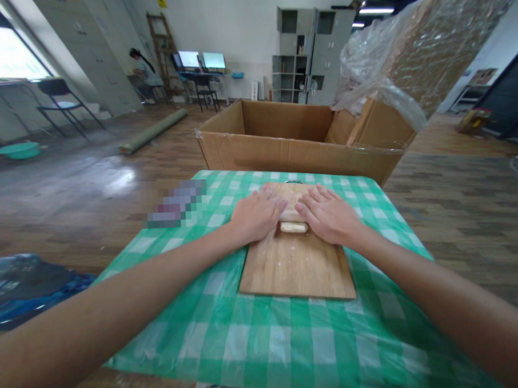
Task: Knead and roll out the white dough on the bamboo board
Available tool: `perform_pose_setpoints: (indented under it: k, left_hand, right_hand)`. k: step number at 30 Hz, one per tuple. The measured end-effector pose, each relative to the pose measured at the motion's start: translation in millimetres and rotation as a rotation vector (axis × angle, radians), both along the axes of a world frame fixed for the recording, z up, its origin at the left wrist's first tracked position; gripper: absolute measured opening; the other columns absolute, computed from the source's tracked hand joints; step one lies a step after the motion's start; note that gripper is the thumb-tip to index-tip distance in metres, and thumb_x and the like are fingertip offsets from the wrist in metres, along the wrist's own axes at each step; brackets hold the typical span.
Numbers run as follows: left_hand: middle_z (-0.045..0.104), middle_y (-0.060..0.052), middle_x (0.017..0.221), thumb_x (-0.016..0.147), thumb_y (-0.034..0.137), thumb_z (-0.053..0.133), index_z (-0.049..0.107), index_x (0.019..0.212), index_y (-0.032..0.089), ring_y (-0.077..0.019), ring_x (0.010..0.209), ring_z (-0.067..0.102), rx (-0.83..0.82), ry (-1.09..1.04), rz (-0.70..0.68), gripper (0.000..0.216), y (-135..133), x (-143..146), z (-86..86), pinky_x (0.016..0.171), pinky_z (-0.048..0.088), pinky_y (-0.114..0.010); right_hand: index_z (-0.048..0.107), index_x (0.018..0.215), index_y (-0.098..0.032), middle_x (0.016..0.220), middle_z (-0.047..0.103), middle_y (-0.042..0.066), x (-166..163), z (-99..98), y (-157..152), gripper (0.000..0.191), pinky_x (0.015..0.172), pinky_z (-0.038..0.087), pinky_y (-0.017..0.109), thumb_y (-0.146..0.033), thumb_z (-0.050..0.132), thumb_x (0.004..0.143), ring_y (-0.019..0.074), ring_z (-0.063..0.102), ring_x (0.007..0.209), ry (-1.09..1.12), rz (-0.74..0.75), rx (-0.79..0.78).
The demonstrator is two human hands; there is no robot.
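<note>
A wooden cutting board lies on a green and white checked tablecloth. On the board is a small pale strip of dough. Just beyond the dough, a pale rolling pin lies crosswise, mostly covered by my hands. My left hand rests palm down over its left part, fingers stretched forward. Over the right part lies my right hand, also flat with its fingers extended. Neither hand wraps round the pin. The pin's ends are hidden beneath my hands.
A large open cardboard box stands right behind the table, with a plastic-wrapped panel leaning from it. A blurred-out flat item sits at the table's left edge. A person sits far back left.
</note>
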State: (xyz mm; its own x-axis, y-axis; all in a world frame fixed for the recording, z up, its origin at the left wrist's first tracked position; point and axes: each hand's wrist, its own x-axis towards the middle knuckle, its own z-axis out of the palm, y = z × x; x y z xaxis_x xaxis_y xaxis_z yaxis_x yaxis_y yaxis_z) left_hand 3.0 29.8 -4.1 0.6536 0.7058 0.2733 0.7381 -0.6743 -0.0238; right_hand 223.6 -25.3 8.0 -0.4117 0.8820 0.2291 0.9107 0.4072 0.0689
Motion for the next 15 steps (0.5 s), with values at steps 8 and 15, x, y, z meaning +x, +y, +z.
perform_pose_setpoints:
  k: [8,15]
  left_hand:
    - [0.059,-0.013,0.146,0.110,0.045,0.020,0.059,0.136,0.017,-0.0282,0.139,0.050,-0.049,-0.071,-0.009,0.054,-45.0,-12.6,0.6,0.116,0.039,-0.047]
    - [0.043,-0.018,0.162,0.108,0.052,0.026,0.038,0.157,0.008,-0.0296,0.150,0.039,-0.017,-0.027,-0.023,0.066,-87.4,-28.2,-3.1,0.125,0.026,-0.046]
  right_hand:
    - [0.058,0.138,-0.011,0.145,0.061,0.021,-14.3,5.5,-44.9,0.069,0.110,0.044,0.051,-0.058,0.018,0.107,0.0368,0.053,0.138,0.096,-0.061,-0.056]
    - [0.039,0.156,0.000,0.163,0.036,0.026,-15.1,-9.1,-85.8,0.083,0.123,0.030,0.056,-0.064,0.029,0.104,0.0389,0.031,0.153,0.063,0.019,0.004]
